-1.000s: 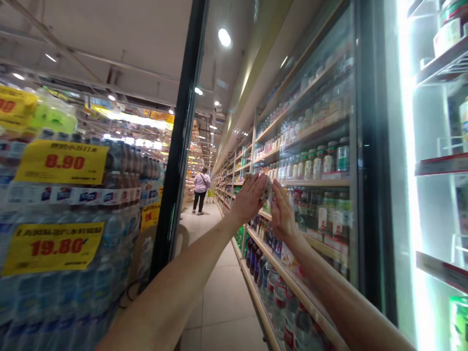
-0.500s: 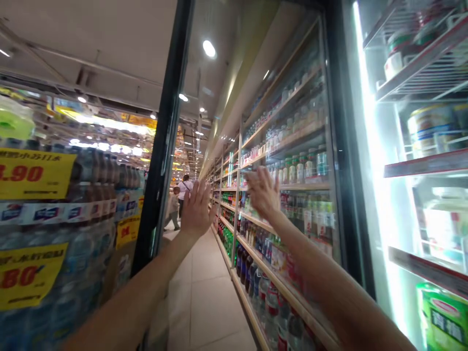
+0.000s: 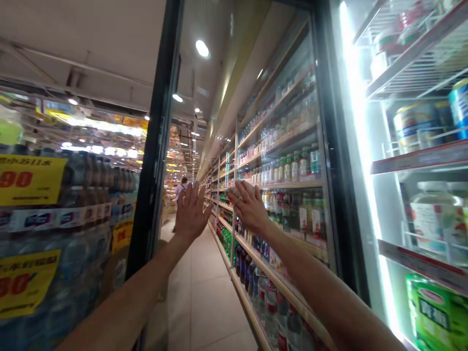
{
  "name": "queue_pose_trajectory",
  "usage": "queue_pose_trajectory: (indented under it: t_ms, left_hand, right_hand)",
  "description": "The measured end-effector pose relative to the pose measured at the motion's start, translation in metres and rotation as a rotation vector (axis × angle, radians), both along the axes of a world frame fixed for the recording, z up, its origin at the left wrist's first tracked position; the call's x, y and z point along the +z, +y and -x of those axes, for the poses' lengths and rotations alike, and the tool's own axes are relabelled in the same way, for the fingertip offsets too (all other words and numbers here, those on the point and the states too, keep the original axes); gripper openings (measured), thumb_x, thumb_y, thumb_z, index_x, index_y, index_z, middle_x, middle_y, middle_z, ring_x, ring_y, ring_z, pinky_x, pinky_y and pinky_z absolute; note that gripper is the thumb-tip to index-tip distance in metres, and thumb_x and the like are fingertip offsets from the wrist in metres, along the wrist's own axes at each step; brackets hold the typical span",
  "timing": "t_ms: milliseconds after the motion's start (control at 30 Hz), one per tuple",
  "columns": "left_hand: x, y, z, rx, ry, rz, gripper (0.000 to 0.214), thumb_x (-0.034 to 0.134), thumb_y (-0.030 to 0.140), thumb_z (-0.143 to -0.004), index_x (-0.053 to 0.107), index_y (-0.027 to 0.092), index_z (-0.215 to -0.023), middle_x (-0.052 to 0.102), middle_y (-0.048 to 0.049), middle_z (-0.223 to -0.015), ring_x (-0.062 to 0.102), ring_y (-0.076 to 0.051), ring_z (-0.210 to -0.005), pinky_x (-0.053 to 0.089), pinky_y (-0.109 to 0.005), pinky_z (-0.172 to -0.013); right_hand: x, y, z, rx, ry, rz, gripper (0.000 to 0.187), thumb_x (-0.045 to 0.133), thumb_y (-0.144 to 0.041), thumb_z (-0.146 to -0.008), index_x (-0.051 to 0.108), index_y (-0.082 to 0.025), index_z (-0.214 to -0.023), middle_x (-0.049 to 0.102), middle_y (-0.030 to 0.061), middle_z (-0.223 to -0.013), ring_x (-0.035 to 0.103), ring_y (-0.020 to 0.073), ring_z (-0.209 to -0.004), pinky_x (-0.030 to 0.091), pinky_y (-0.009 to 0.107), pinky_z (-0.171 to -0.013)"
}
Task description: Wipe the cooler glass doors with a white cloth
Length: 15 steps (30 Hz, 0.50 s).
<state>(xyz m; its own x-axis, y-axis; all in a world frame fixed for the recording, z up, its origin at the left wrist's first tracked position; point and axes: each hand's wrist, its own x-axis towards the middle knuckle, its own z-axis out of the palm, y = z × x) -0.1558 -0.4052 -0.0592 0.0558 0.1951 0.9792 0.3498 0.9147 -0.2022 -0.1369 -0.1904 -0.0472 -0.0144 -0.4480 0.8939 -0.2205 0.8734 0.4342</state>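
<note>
Green packet (image 3: 435,314) in a lit cooler (image 3: 420,158), nearest at lower right, cut off by the picture's edge. 2 bare hands are raised, palms facing away. Left hand (image 3: 192,212): fingers spread, nothing held, near a black door frame (image 3: 142,234). Right hand (image 3: 248,207): fingers close together and slightly curved, pinching nothing. It lies nearest the bottles (image 3: 288,217) behind a glass door (image 3: 288,112); contact with the glass cannot be told. Beyond, stacked water bottles (image 3: 73,253) line the left side. A distant person (image 3: 182,190) in the aisle is partly hidden by the left hand.
</note>
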Motion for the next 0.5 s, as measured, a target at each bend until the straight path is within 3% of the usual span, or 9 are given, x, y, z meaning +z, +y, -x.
queue_pose_trajectory:
  t_ms: [67, 200, 267, 333, 433, 500]
  left_hand:
    - [-0.001, 0.0, 0.0, 0.022, 0.006, 0.003, 0.055, 0.039, 0.038, -0.089, 0.034, 0.014, -0.138, 0.033, -0.0144, -0.145, 0.02, -0.027, -0.139, 0.017, -0.05, -0.112]
    - [-0.001, 0.003, 0.001, 0.025, 0.002, -0.007, 0.055, 0.039, 0.036, -0.089, 0.034, 0.013, -0.138, 0.033, -0.0143, -0.145, 0.019, -0.027, -0.139, 0.016, -0.05, -0.113]
    - [-0.002, 0.004, 0.0, 0.013, 0.005, -0.015, 0.055, 0.039, 0.036, -0.089, 0.034, 0.014, -0.138, 0.033, -0.0139, -0.145, 0.019, -0.026, -0.139, 0.016, -0.051, -0.113]
    - [-0.002, 0.005, 0.0, 0.006, 0.006, -0.023, 0.054, 0.04, 0.036, -0.088, 0.034, 0.015, -0.138, 0.034, -0.0133, -0.145, 0.02, -0.027, -0.139, 0.016, -0.051, -0.113]
    - [-0.005, 0.005, -0.001, -0.001, -0.005, -0.02, 0.055, 0.04, 0.035, -0.088, 0.034, 0.015, -0.139, 0.033, -0.0134, -0.146, 0.02, -0.027, -0.139, 0.017, -0.05, -0.113]
    - [-0.008, 0.004, -0.002, -0.007, -0.015, -0.01, 0.056, 0.04, 0.035, -0.088, 0.032, 0.015, -0.14, 0.03, -0.014, -0.147, 0.017, -0.026, -0.139, 0.016, -0.05, -0.113]
  right_hand:
    - [0.001, 0.027, -0.003, -0.025, 0.004, 0.14, 0.045, 0.041, -0.029, -0.087, 0.044, -0.034, -0.132, 0.029, 0.0026, -0.148, 0.02, 0.0232, -0.138, 0.018, 0.053, -0.11]
    - [0.006, 0.11, -0.003, -0.043, 0.086, 0.729, 0.049, 0.034, -0.03, -0.089, 0.04, -0.023, -0.137, 0.022, 0.0126, -0.15, 0.02, 0.0328, -0.137, 0.019, 0.063, -0.104]
    - [0.004, 0.118, -0.002, -0.038, 0.125, 0.89, 0.051, 0.033, -0.032, -0.089, 0.039, -0.018, -0.138, 0.021, 0.0164, -0.149, 0.02, 0.0357, -0.136, 0.02, 0.064, -0.103]
    - [-0.003, 0.095, 0.0, -0.025, 0.121, 0.799, 0.051, 0.034, -0.033, -0.089, 0.041, -0.019, -0.137, 0.022, 0.0154, -0.149, 0.019, 0.0347, -0.137, 0.021, 0.062, -0.104]
    - [-0.017, 0.038, 0.001, 0.016, 0.05, 0.33, 0.047, 0.038, -0.032, -0.088, 0.044, -0.027, -0.134, 0.027, 0.0078, -0.148, 0.018, 0.0271, -0.138, 0.021, 0.054, -0.108]
    - [-0.023, 0.021, 0.0, 0.032, 0.003, 0.084, 0.045, 0.04, -0.03, -0.087, 0.046, -0.031, -0.132, 0.031, 0.0045, -0.147, 0.02, 0.0231, -0.138, 0.019, 0.05, -0.11]
